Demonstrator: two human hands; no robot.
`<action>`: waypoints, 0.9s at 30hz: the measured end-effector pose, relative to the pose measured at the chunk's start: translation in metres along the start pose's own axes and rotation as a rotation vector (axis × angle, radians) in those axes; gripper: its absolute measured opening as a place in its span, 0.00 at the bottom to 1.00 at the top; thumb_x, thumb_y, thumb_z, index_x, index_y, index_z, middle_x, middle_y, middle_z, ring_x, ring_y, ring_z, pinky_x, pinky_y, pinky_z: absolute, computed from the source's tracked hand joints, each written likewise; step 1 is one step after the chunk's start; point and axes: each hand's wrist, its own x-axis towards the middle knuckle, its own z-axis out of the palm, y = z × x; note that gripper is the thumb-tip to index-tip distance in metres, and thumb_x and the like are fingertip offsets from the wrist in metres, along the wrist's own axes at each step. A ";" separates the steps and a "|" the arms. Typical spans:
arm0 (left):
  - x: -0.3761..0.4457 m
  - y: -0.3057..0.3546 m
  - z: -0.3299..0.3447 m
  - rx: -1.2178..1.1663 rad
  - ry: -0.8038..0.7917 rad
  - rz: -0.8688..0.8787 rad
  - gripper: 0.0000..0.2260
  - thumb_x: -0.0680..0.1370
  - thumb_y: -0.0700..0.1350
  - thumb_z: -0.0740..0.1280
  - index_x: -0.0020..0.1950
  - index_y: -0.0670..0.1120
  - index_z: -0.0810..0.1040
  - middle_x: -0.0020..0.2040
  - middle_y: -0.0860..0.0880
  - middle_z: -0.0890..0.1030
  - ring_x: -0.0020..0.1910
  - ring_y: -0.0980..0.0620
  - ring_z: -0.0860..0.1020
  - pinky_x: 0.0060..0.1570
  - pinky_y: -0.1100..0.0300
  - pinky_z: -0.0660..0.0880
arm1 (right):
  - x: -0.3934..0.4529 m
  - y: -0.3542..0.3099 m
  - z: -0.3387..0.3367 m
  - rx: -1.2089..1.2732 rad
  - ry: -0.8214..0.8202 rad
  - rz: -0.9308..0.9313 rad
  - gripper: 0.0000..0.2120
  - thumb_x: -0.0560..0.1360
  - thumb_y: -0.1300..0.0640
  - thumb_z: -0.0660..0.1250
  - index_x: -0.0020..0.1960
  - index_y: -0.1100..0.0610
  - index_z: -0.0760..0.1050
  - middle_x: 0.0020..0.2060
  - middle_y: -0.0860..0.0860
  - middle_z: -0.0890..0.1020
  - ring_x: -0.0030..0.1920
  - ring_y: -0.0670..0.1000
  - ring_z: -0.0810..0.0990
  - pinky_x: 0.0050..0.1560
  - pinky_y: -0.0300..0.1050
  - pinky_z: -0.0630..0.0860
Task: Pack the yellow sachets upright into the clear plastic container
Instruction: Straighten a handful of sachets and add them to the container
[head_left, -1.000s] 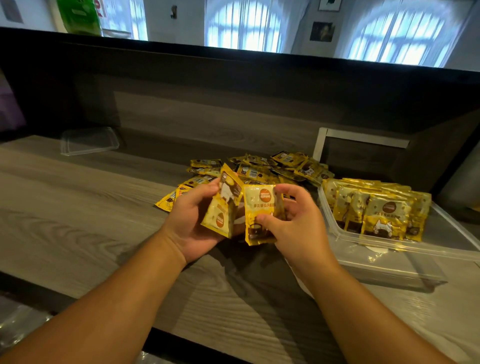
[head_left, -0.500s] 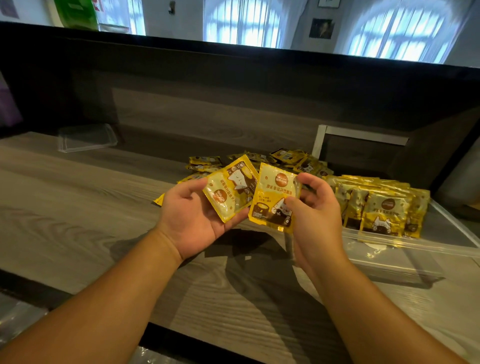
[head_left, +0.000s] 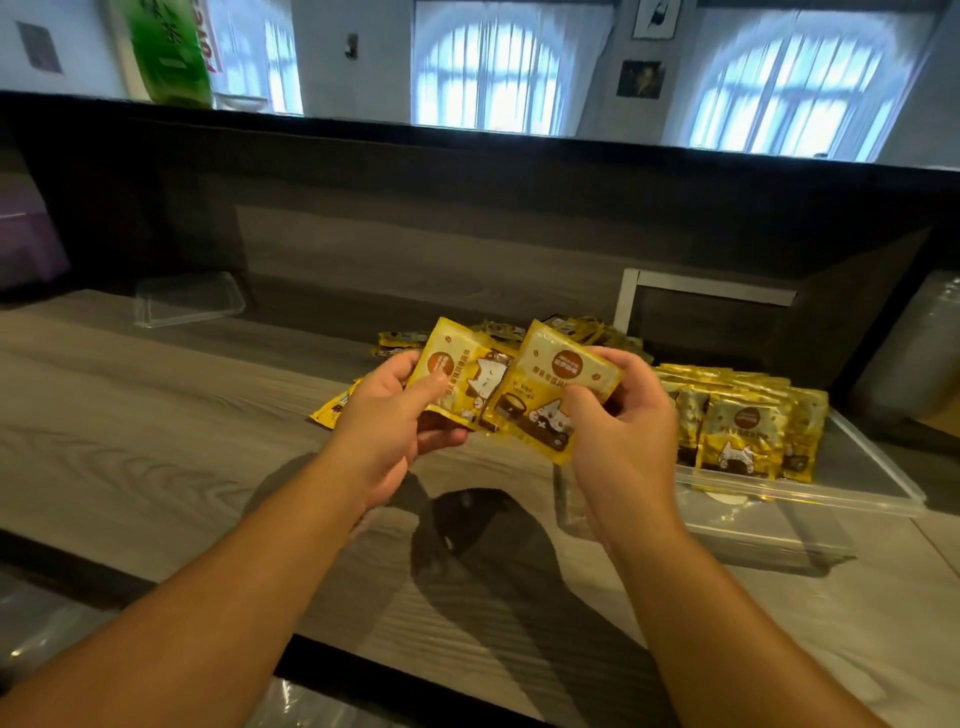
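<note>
while both hands are busy above the tabletop (head_left: 156, 415), the likeliest slip is a sachet sliding free, since each is held only near an edge and the foil looks slick. carrying two at once toward the clear container (head_left: 878, 467) could also knock over the row of sachets (head_left: 748, 415) already standing in it, because those lean on one another and the right part of the container has nothing in it to brace them. a sachet set in crooked might end up lying flat instead of upright.

the left hand (head_left: 387, 415) is raised in front of the body, thumb laid across the face of the left sachet (head_left: 467, 379) and fingers curled behind it, so it pinches that packet. the right hand (head_left: 621, 415) is just beside it, thumb on the front of the right sachet (head_left: 556, 384), fingers wrapped over its right edge. the two packets overlap slightly, faces toward the camera, tilted rather than upright, held up in front of the loose pile of sachets (head_left: 582, 325) lying behind them. the container sits to the right of the hands, near the right wrist.
</note>
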 end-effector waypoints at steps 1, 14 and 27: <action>-0.002 0.006 0.005 0.032 0.002 0.029 0.07 0.82 0.42 0.64 0.58 0.47 0.78 0.43 0.47 0.86 0.37 0.50 0.84 0.30 0.58 0.80 | 0.002 -0.005 -0.003 0.010 0.007 -0.004 0.13 0.79 0.60 0.67 0.50 0.41 0.76 0.46 0.44 0.83 0.45 0.40 0.84 0.35 0.37 0.81; -0.014 0.050 0.142 0.574 -0.212 0.183 0.06 0.83 0.41 0.62 0.53 0.48 0.78 0.45 0.47 0.85 0.39 0.51 0.86 0.32 0.56 0.81 | 0.034 -0.055 -0.143 -0.288 0.074 -0.084 0.14 0.80 0.63 0.66 0.53 0.42 0.75 0.50 0.43 0.80 0.47 0.44 0.81 0.31 0.35 0.77; -0.006 0.015 0.241 1.120 -0.504 0.320 0.15 0.78 0.36 0.68 0.62 0.51 0.76 0.51 0.49 0.79 0.47 0.49 0.82 0.40 0.57 0.83 | 0.058 -0.062 -0.244 -0.406 0.123 -0.091 0.19 0.80 0.68 0.62 0.56 0.43 0.74 0.54 0.46 0.77 0.53 0.50 0.77 0.34 0.38 0.77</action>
